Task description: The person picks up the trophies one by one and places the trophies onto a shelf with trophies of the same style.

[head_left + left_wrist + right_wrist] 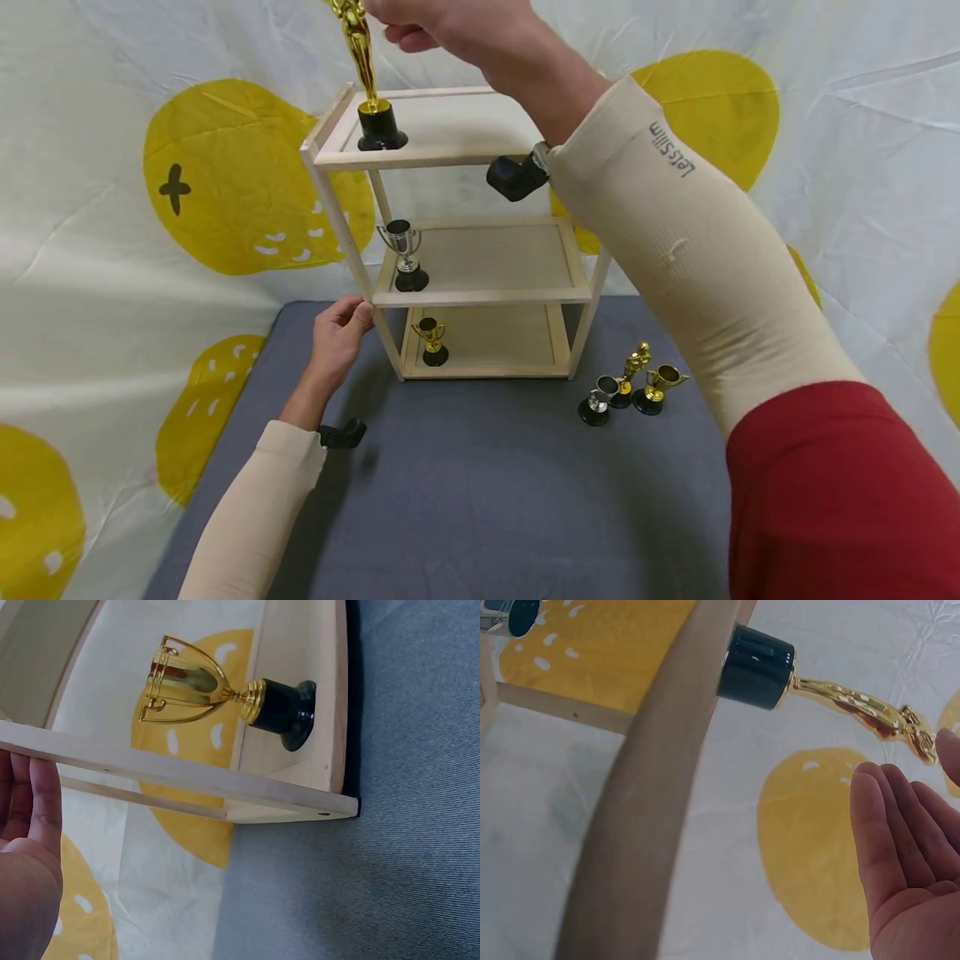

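A gold figurine trophy (360,54) with a black base stands on the top shelf, at its left end. My right hand (457,29) pinches its upper part, which is partly cut off by the frame edge; in the right wrist view the thumb (949,754) is right at the figurine's top. My left hand (337,337) grips the left post of the wooden shelf unit (480,297), just below the middle shelf. A silver cup trophy (403,246) stands at the left of the middle shelf, and a small gold cup trophy (431,337) at the left of the bottom one.
On the grey table (480,483), right of the shelf unit, stand a small silver cup (600,398), a small gold figurine (635,362) and another gold cup (662,383), close together. Behind hangs a white cloth (82,167) with yellow shapes.
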The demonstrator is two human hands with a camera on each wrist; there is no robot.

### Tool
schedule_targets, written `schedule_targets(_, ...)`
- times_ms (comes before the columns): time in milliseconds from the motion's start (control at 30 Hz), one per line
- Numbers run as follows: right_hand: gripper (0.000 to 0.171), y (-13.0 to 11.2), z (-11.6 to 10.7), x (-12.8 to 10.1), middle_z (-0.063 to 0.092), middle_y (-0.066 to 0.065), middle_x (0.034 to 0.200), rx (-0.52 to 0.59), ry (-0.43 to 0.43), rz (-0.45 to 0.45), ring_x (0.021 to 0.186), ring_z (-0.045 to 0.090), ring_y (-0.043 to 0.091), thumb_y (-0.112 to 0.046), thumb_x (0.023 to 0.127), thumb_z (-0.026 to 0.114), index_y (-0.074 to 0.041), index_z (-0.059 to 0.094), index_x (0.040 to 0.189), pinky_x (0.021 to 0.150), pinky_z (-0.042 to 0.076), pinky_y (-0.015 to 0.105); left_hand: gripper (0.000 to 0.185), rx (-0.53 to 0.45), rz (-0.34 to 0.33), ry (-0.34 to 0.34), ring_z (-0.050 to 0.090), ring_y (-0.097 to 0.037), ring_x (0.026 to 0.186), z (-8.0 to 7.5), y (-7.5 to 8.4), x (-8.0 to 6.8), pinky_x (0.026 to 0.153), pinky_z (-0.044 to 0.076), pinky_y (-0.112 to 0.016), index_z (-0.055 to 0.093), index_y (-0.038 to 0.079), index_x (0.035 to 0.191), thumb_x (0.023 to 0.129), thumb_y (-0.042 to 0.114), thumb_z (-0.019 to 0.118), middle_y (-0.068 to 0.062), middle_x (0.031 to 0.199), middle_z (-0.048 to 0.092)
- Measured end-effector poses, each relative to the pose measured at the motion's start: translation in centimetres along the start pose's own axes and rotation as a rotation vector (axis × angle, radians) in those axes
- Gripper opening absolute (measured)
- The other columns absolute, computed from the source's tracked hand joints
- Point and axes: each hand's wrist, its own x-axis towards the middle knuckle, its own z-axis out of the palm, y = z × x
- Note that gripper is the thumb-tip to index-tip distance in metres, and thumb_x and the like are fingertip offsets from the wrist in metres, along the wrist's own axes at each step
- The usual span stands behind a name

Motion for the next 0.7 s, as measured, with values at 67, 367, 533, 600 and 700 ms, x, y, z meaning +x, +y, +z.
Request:
schedule_targets(67, 0.03, 0.3, -0.4, -0.4, 0.061, -0.004, 0.114, 0.01, 0.02, 0.017, 0.103, 0.057, 0.013, -0.023, 0.105, 0.063, -0.012, 0.065, 0.132, 0.103, 0.053, 0.019, 0.028, 0.0, -0.005, -0.004, 0.067, -0.001, 0.088, 0.0, 0.0, 0.0, 0.084, 0.06, -0.015, 0.067, -0.007, 0.119, 0.105, 0.015, 0.059, 0.02, 0.091, 0.071)
schedule_targets(367, 0.032, 1.1, -2.8, -2.4, 0.065, -0.002, 0.112, 0.055, 0.064, -0.016, 0.107, 0.062, 0.017, -0.019, 0.102, 0.067, -0.009, 0.066, 0.133, 0.104, 0.055, 0.023, 0.035, 0.019, -0.023, -0.011, 0.066, 0.0, 0.09, -0.1, 0.0, 0.2, 0.086, 0.06, -0.015, 0.063, -0.013, 0.125, 0.107, 0.017, 0.058, 0.021, 0.092, 0.07)
schedule_targets(533, 0.027, 1.5, -4.1, -4.0, 0.068, -0.001, 0.11, 0.071, 0.078, -0.033, 0.107, 0.065, 0.018, -0.017, 0.102, 0.067, -0.007, 0.068, 0.127, 0.105, 0.055, 0.025, 0.037, 0.036, -0.041, 0.0, 0.066, -0.001, 0.088, -0.3, 0.0, 0.2, 0.086, 0.06, -0.016, 0.063, -0.013, 0.126, 0.107, 0.018, 0.058, 0.021, 0.091, 0.069)
schedule_targets(600, 0.022, 1.7, -4.7, -4.8, 0.069, 0.0, 0.109, 0.093, 0.084, -0.046, 0.106, 0.066, 0.019, -0.015, 0.102, 0.067, -0.006, 0.07, 0.122, 0.105, 0.056, 0.026, 0.037, 0.041, -0.041, 0.004, 0.065, -0.001, 0.087, -0.4, 0.1, 0.2, 0.086, 0.06, -0.015, 0.064, -0.012, 0.125, 0.106, 0.019, 0.059, 0.021, 0.091, 0.069)
schedule_targets(700, 0.017, 1.9, -5.4, -5.8, 0.07, 0.003, 0.108, 0.138, 0.093, -0.052, 0.105, 0.066, 0.021, -0.014, 0.101, 0.068, -0.006, 0.071, 0.116, 0.104, 0.056, 0.026, 0.037, 0.037, -0.037, 0.007, 0.065, -0.001, 0.086, -0.5, 0.1, 0.3, 0.085, 0.06, -0.014, 0.065, -0.011, 0.124, 0.105, 0.02, 0.059, 0.02, 0.091, 0.069)
